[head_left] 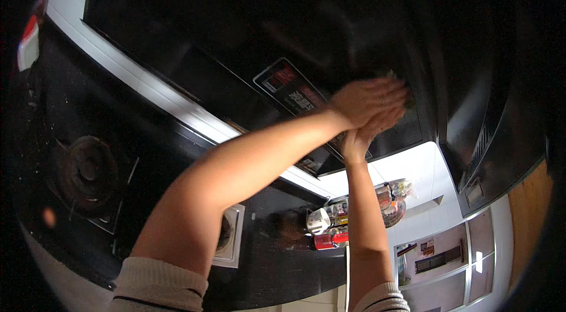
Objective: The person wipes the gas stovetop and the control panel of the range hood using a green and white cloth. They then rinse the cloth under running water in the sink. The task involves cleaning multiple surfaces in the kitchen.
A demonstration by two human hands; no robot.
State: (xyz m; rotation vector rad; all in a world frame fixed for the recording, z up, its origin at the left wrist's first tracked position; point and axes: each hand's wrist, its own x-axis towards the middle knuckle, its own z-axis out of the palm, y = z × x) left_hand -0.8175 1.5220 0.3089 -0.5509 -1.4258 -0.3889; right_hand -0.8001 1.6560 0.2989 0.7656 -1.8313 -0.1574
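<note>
My left hand [371,100] and my right hand [375,126] are together against the glossy black panel of what looks like a range hood [283,29]. My left hand lies above the right, and the two overlap at the palms. Their fingers, held close together and blurred, press on a green pad [411,101]. Only bits of its edge show past the fingertips; the rest is hidden under the hands. Beside my left wrist, a long printed label [289,85] runs along the panel, partly covered by my forearm.
On the black counter [283,271] below stand a gas burner [88,159] at left and a white-framed square [233,235] behind my left arm. A white cup [318,221], a red container [328,241] and bagged items [398,191] are near my right forearm. A window [439,256] is at lower right.
</note>
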